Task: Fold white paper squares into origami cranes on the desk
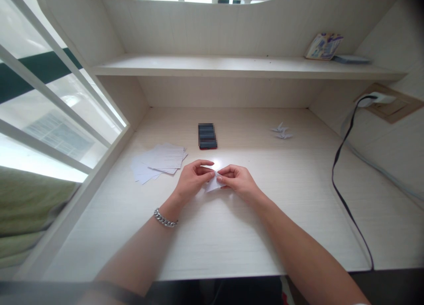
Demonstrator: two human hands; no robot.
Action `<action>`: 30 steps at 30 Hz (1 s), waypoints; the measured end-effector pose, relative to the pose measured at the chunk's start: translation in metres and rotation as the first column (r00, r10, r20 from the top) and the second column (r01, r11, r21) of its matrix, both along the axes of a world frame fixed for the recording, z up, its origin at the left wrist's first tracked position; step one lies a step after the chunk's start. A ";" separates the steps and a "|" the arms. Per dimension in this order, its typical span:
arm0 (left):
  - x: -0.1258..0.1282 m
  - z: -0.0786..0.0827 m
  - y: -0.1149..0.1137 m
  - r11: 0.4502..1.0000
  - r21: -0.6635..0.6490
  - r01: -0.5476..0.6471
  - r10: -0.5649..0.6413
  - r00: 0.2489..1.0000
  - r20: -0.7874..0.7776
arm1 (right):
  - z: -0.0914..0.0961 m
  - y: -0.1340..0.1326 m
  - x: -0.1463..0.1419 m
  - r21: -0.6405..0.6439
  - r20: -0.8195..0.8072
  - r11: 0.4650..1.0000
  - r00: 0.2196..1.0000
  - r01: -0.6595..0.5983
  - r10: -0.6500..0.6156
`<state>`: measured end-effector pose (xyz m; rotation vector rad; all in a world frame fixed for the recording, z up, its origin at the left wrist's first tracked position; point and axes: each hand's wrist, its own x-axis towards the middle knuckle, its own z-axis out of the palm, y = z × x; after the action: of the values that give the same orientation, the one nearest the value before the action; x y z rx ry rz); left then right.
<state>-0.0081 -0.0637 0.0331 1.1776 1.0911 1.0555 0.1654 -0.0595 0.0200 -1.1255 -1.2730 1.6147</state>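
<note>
While the left hand (192, 178) pinches the white paper (213, 185) from the left, the right hand (241, 181) grips it from the right. The white paper is positioned between both hands, over the desk (218, 239) (contact with the surface cannot be determined). Loose sheets (162, 158) lie left of the hands, a dark rectangular object (207, 136) beyond them, small white pieces (282, 131) farther right.
</note>
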 end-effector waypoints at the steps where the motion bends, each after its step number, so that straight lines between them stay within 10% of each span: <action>1: 0.000 0.000 0.000 1.000 0.001 0.002 -0.002 1.000 -0.002 | 0.000 0.000 0.000 0.001 -0.004 1.000 1.000 0.001 -0.001; 30: 0.002 -0.003 0.000 0.997 0.073 -0.016 0.019 0.999 -0.041 | 0.004 -0.003 -0.003 0.042 0.069 0.999 0.998 0.003 -0.006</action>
<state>-0.0061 -0.0636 0.0298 1.2552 1.1045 1.0962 0.1624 -0.0622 0.0239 -1.1662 -1.3413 1.5503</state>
